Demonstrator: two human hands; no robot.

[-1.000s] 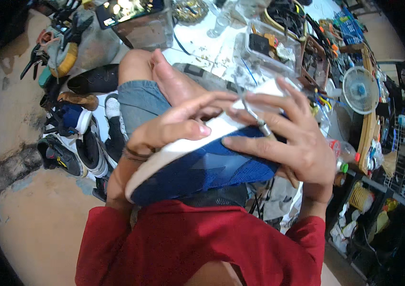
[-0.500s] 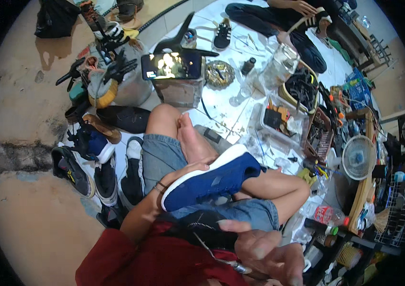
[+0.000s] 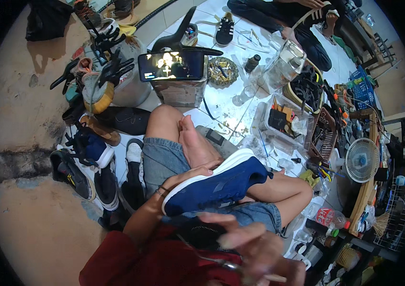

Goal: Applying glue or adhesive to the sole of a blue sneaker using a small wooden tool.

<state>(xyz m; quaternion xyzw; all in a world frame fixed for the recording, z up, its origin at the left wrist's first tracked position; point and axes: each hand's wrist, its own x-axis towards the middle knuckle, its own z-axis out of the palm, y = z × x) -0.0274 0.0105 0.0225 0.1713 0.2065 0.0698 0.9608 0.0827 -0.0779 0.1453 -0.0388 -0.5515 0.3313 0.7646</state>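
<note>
Left grip point(image 3: 190, 176) was clasped on a navy-blue fabric shoe with a thick white sole point(image 3: 214, 188), its fingers lying along the edge of that sole. Held above the person's lap, the shoe was tipped on its side, sole toward the upper left, toe toward the lower left and opening toward the right. Right grip point(image 3: 255, 248), blurred and near the red shirt point(image 3: 135, 260), held a slim tool with a thin metal shaft and a pale handle point(image 3: 231, 264); the blur hid exactly how its fingers closed. Both the tool and this hand were apart from the shoe.

The person sat cross-legged in grey-blue denim shorts point(image 3: 164, 155) on a white tiled floor point(image 3: 226, 128). Several dark shoes lay just beside the left leg. Ahead stood a black phone with a lit screen point(image 3: 171, 66), against a box-shaped container point(image 3: 178, 94), and right of it a round dish full of small scraps point(image 3: 222, 71). Farther right were a clear plastic bin of odds and ends point(image 3: 286, 121) and a white round fan point(image 3: 362, 160). At the upper right, a co-worker in dark trousers point(image 3: 310, 52) held a black shoe with pale stripes point(image 3: 318, 16)
</note>
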